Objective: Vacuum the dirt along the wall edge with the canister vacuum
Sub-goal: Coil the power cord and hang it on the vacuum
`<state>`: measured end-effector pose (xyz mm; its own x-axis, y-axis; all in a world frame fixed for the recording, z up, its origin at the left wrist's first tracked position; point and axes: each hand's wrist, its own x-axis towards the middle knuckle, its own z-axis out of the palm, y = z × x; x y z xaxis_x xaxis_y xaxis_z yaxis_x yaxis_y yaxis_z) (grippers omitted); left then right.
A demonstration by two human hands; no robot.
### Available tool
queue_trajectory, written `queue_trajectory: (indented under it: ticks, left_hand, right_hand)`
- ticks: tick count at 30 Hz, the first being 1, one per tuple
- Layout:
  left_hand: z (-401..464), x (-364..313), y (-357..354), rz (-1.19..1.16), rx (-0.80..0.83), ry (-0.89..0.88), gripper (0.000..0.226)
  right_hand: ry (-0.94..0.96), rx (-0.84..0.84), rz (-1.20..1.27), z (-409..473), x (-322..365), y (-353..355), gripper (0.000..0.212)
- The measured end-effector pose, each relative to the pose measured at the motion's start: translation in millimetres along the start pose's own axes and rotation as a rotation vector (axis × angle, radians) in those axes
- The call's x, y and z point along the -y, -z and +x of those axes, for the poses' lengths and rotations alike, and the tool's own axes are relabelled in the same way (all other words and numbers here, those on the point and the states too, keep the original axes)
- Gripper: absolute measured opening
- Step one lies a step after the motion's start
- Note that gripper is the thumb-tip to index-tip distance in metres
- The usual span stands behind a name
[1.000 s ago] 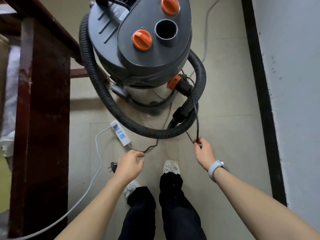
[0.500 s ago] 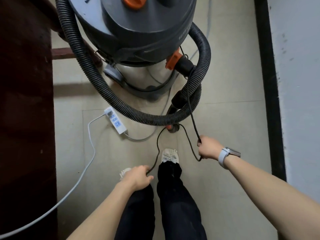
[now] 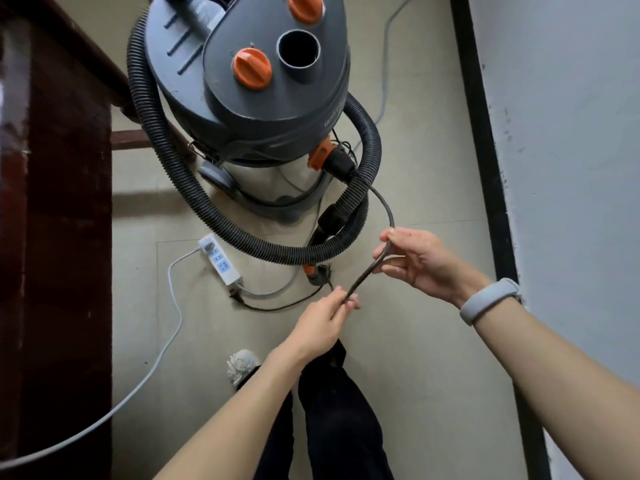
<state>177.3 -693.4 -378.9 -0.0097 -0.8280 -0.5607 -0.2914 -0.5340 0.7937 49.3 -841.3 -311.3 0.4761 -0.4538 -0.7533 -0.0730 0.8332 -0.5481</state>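
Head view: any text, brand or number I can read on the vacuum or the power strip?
Canister vacuum: pale lettering on the lid's right rim, too blurred to read.
Power strip: blue outlet markings only, no legible words.
Wristband: no text visible.

vacuum (image 3: pixel 242 98) top cut off by the upper edge, white cable (image 3: pixel 86 427) running off left, hose (image 3: pixel 214 216) end hidden behind the vacuum

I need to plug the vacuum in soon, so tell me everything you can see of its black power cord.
The black power cord looks thin and rubbery. It leaves the canister vacuum near its orange fitting, arcs to the right hand, runs taut to the left hand, both pinching it, then trails across the floor toward its plug beside the power strip.
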Motion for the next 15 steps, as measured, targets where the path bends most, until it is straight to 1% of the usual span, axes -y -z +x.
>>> queue_trajectory:
  ticks: [1,2,3,4,5,6,7,8,9,10,12,13,15]
  left_hand:
    - [-3,-9,8,0.042,-0.024,0.006,0.021]
    - [-8,-17,17,0.018,-0.040,0.014,0.025]
    - [-16,-26,27,-0.073,-0.050,0.027,0.028]
    - [-24,-35,37,-0.218,-0.063,0.057,0.030]
    - [-33,-44,48,-0.372,-0.075,0.104,0.030]
    - [-42,-52,60,-0.529,-0.084,0.149,0.029]
    - [-50,-61,71,-0.668,-0.096,0.171,0.027]
    - [-55,-69,83,-0.779,-0.105,0.170,0.027]
    - [-58,-78,93,-0.866,-0.104,0.155,0.027]
    - [-59,-88,102,-0.920,-0.096,0.138,0.028]
    - [-60,-108,115,-0.916,-0.093,0.108,0.029]
    - [-59,-117,119,-0.907,-0.105,0.093,0.028]
    - [-57,-129,129,-0.953,-0.171,0.053,0.027]
  right_hand:
    - [0.036,-0.016,0.027,-1,0,-1,0.021]
    - [0.071,-0.041,0.043,-1,-2,-3,0.019]
    - [0.101,-0.073,0.007,-1,-6,-3,0.017]
    - [0.108,-0.094,-0.098,-2,-12,-4,0.017]
    - [0.093,-0.090,-0.264,-4,-19,-6,0.026]
    - [0.071,-0.042,-0.470,-8,-28,-11,0.040]
    - [0.055,0.050,-0.674,-12,-38,-18,0.054]
    - [0.043,0.165,-0.849,-16,-47,-26,0.063]
    - [0.037,0.273,-0.997,-19,-56,-34,0.065]
    - [0.041,0.356,-1.118,-24,-64,-42,0.060]
    - [0.104,0.464,-1.319,-31,-74,-53,0.035]
    - [0.134,0.468,-1.410,-35,-76,-58,0.026]
    - [0.149,0.338,-1.520,-47,-67,-62,0.022]
